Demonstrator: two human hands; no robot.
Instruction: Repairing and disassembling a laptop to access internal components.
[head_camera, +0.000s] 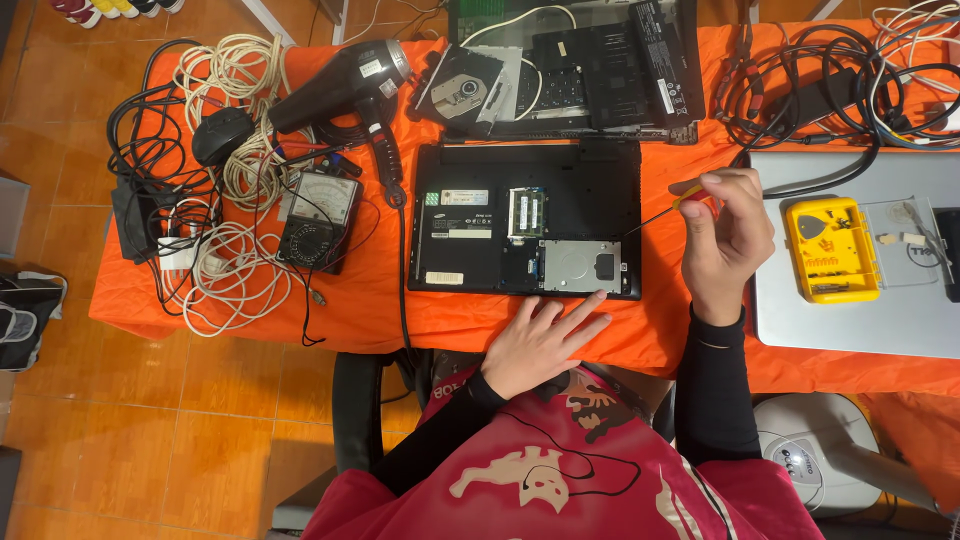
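Pinching a screwdriver (668, 207), the right hand (725, 240) aims it at the laptop (470, 215).

Black laptop (525, 218), base up, cover removed, at centre. Yellow-handled screwdriver (660, 209) at 3 o'clock, tip at its edge.

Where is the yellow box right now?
The yellow box lies on the closed silver laptop, at the table's right side, just right of the right hand.
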